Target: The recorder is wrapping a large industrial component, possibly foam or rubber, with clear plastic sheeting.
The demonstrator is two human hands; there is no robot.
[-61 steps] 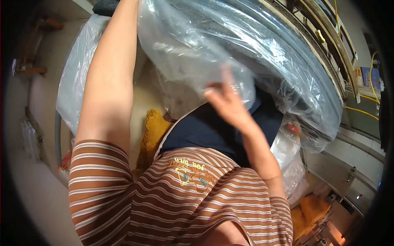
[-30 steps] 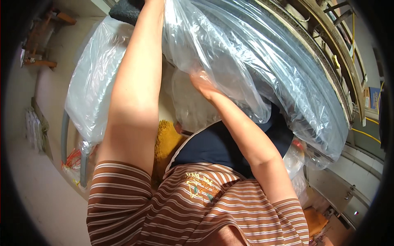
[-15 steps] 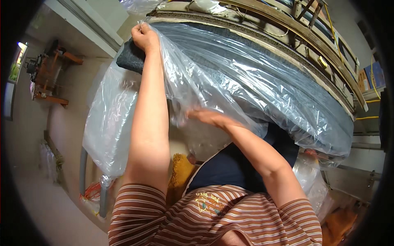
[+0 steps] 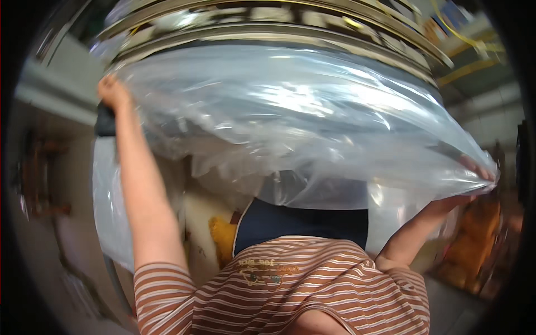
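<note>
A large clear plastic sheet (image 4: 290, 97) stretches between my hands, glossy and wrinkled, with its near edge hanging in folds in front of my body. My left hand (image 4: 114, 92) is closed on its far left corner. Out at the far right, my right hand (image 4: 473, 177) grips the sheet's other end, partly seen through the plastic. Beneath the sheet lies a long dark grey padded piece (image 4: 105, 120); its left end sticks out just below my left hand. Most of that piece shows only dimly through the film.
Behind the sheet run long wooden rails (image 4: 262, 12) of a rack or frame. Another plastic-wrapped piece (image 4: 106, 184) hangs at the left. A mustard-yellow fluffy item (image 4: 222, 237) lies low beside my body, and an orange-brown item (image 4: 474, 245) is at the right.
My right hand has swung from the middle out to the far right and now holds the sheet there. The sheet is spread wider. The view has turned, blurring the surroundings.
</note>
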